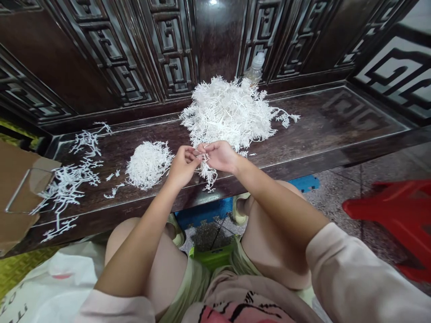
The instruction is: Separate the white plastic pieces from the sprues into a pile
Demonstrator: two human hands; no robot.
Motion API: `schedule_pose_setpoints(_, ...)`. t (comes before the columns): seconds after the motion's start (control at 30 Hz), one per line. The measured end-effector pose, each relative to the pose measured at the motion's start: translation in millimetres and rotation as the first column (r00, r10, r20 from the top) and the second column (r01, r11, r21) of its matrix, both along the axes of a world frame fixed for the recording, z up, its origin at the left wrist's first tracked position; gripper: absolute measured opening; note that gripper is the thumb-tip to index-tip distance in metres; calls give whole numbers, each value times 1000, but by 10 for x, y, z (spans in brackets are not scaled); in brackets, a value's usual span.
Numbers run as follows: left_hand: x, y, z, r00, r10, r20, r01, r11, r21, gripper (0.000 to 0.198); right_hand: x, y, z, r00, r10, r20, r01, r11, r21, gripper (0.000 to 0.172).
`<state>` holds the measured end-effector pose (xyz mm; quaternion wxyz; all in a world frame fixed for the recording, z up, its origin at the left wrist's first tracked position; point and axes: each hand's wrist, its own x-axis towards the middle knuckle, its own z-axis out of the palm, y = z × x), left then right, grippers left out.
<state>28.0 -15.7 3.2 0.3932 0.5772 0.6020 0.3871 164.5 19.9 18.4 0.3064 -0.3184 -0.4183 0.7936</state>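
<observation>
Between my two hands hangs a white branched plastic strip (208, 174), at the front edge of the dark wooden bench. My left hand (184, 165) pinches it from the left with thumb and fingertips. From the right, my right hand (220, 155) closes its fingertips on the same strip, almost touching the left. Just behind my hands rises a large heap of white branched pieces (232, 112). A smaller pile of short white pieces (148, 165) lies left of my left hand. The exact grip points are partly hidden by my fingers.
Bare white branching stems (72, 179) are scattered at the bench's left, beside a cardboard box (20, 188). A clear bottle with a white cap (256, 65) stands behind the heap, against the carved backrest (218, 40). A red stool (397, 211) is on the floor at right.
</observation>
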Motion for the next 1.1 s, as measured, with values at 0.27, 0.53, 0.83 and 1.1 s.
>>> schedule_pose_setpoints(0.27,21,-82,58,939,21,-343,30,989,143,22,39,-56,108,983,26,181,-32,999,30,13)
schedule_pose_setpoints(0.53,16,-37,53,939,113,-324,-26,965,260,17,28,-21,17,997,-19,81,19,1000,5,12)
schedule_pose_setpoints(0.83,-38,-28,82,935,264,-235,-205,947,246,11,-41,-52,20,990,2,139,2,1000,-30,23)
schedule_pose_setpoints(1.1,-81,1,35,958,245,-147,-229,967,114,3,-122,-97,-98,922,-131,364,0,942,337,20)
